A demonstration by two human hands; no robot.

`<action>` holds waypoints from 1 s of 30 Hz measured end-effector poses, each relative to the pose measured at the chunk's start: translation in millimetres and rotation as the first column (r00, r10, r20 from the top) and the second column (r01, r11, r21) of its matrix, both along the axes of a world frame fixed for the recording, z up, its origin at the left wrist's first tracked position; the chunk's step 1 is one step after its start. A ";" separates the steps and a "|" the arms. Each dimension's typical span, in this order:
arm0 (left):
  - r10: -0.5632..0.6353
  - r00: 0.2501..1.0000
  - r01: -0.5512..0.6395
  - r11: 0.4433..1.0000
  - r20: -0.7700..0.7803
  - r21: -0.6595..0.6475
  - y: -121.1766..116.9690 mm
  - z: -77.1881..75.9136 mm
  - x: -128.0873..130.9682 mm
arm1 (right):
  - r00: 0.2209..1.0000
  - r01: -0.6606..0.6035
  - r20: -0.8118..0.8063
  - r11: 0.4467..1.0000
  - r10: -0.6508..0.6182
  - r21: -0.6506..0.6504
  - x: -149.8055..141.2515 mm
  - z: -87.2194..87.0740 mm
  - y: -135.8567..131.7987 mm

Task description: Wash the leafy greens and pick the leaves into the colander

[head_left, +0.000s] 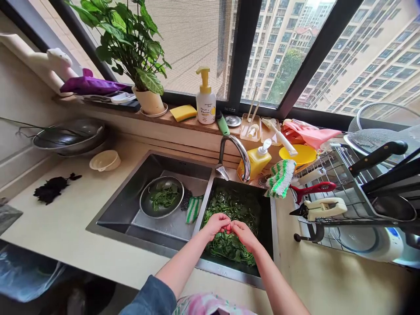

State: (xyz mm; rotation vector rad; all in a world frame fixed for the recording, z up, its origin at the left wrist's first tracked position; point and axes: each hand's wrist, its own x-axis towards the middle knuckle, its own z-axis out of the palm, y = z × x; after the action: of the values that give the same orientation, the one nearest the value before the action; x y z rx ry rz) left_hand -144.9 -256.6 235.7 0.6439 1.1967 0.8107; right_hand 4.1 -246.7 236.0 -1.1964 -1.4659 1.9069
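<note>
Over the right sink basin (274,245) my two hands meet, fingers pinched together. My left hand (217,225) is closed at the fingertips, almost touching my right hand (243,234), which is closed the same way. Between them shows a small reddish spot; whether it is fingertips or a held thing I cannot make out. Below the hands, leafy greens (229,247) lie in water and fill much of the basin. In the left basin (118,218) rests a round metal bowl (141,205) with some greens (163,196) in it.
A chrome faucet (241,151) arches between the basins. Beside the bowl lies a green-striped cloth (194,209). A dish rack (348,175) with knives and scissors (324,209) stands to the right. A wok (70,133), a cream bowl (105,161) and a dark clump (51,189) sit left.
</note>
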 end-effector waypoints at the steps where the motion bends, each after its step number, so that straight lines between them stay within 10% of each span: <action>1: 0.005 0.999 -0.004 1.000 -0.044 0.023 -5.4 -5.5 1.4 | 1.000 0.000 0.030 0.999 -0.001 0.032 -1.4 -7.1 -6.7; 8: 0.112 0.958 -0.065 0.981 -0.265 0.182 -44.6 -53.1 22.1 | 0.830 0.111 0.540 0.990 -0.142 0.089 -4.9 -78.9 -45.8; 16: 0.203 0.965 -0.199 0.979 -0.167 0.041 -36.9 -56.8 8.7 | 0.677 0.171 0.668 0.949 -0.308 0.264 8.1 -103.3 40.9; 26: 0.145 0.909 -0.033 0.960 -0.391 0.278 10.6 -22.7 -5.2 | 0.933 -0.103 0.358 0.926 -0.037 0.364 3.0 -37.2 59.7; 30: 0.070 0.919 0.066 0.942 -0.387 0.328 20.6 -11.3 -4.5 | 0.980 -0.025 0.193 0.939 -0.044 0.342 -2.5 -6.4 51.9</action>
State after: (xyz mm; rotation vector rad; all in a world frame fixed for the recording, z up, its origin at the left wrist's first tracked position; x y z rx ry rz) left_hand -149.4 -236.0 224.4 1.1292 1.4342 0.9237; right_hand 1.6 -194.8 229.5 -1.2458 -1.8039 1.4742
